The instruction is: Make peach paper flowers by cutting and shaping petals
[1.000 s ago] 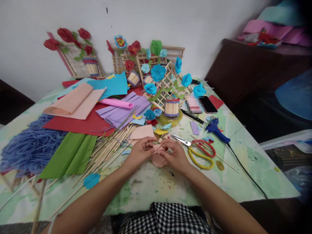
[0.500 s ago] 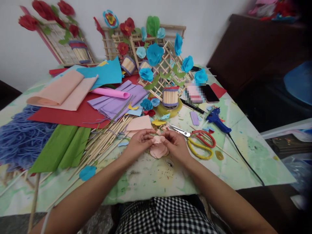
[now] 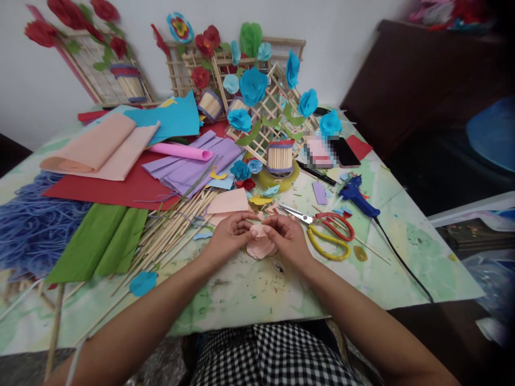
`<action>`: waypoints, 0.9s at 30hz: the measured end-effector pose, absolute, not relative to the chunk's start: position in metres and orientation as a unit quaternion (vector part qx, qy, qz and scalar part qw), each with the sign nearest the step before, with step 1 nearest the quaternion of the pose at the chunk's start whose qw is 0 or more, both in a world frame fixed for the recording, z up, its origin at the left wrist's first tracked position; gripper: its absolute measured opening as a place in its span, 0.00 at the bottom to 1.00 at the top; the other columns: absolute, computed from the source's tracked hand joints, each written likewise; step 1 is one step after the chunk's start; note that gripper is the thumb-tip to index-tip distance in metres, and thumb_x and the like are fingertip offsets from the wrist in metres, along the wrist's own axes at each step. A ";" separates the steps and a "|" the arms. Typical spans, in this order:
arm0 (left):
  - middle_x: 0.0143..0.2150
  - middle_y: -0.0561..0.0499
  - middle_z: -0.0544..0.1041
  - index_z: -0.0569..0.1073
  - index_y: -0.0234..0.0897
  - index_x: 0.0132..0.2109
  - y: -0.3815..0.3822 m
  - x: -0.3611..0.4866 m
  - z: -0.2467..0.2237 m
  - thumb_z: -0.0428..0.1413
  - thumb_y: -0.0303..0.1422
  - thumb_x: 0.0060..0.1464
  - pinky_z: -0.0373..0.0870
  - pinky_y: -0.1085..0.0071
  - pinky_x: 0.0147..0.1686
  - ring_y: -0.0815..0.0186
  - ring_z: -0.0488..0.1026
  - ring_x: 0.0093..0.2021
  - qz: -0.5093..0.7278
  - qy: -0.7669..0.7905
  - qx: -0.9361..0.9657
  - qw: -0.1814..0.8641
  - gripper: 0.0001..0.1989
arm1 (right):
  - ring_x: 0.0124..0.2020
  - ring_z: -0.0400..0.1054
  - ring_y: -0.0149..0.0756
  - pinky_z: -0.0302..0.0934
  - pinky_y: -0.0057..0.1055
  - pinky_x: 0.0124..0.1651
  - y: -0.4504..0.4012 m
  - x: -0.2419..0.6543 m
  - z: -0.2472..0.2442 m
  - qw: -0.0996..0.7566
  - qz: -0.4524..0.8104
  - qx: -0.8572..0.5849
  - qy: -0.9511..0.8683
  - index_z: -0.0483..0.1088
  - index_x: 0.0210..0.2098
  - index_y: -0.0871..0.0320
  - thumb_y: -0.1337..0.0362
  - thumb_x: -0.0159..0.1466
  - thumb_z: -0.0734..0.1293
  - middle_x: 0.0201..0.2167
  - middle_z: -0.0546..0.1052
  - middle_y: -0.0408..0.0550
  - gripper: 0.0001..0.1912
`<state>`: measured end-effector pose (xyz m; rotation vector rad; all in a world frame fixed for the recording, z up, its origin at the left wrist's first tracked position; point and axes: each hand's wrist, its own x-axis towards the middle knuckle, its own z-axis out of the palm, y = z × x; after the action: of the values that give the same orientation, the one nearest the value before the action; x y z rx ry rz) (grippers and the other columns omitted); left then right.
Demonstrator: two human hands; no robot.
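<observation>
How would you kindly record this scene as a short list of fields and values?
Left hand: holding pale pink paper
Right hand: holding the same pale pink paper
To the right: scissors with red and yellow handles; blue glue gun
To the left: wooden sticks; green paper; blue yarn
Beyond the hands: blue paper flowers; small stick basket

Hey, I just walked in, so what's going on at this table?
Someone's left hand and right hand are close together over the table, pinching a small piece of pale pink paper. Right below that is scalloped pink paper. To the right lie scissors, with a blue glue gun farther over. Blue paper flowers stand beyond the hands.
</observation>
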<state>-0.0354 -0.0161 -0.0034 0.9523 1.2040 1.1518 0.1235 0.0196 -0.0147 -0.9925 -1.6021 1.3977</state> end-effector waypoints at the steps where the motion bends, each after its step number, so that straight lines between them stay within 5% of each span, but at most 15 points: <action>1: 0.28 0.53 0.73 0.71 0.33 0.43 -0.016 -0.036 -0.003 0.62 0.29 0.40 0.67 0.75 0.30 0.70 0.70 0.30 0.494 0.516 0.403 0.573 0.19 | 0.29 0.65 0.32 0.59 0.29 0.32 0.019 0.124 -0.014 0.391 0.552 -0.385 -0.628 0.68 0.34 0.58 0.62 0.56 0.64 0.27 0.72 0.45 0.08; 22: 0.30 0.52 0.73 0.70 0.34 0.44 -0.019 -0.036 0.006 0.61 0.30 0.42 0.68 0.75 0.31 0.70 0.71 0.31 0.512 0.519 0.397 0.558 0.18 | 0.30 0.65 0.33 0.61 0.31 0.32 0.014 0.129 -0.008 0.403 0.488 -0.323 -0.704 0.65 0.42 0.57 0.66 0.54 0.65 0.32 0.72 0.47 0.15; 27: 0.30 0.51 0.74 0.70 0.34 0.44 -0.018 -0.037 0.003 0.61 0.30 0.43 0.69 0.74 0.32 0.69 0.72 0.31 0.510 0.507 0.398 0.570 0.19 | 0.31 0.67 0.34 0.61 0.31 0.33 0.015 0.127 -0.010 0.393 0.498 -0.340 -0.694 0.67 0.39 0.56 0.67 0.56 0.64 0.30 0.73 0.46 0.10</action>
<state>-0.0372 -0.0183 0.0028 0.9350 1.1892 1.1966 0.1274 0.0150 -0.0099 -0.8640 -1.7613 1.2642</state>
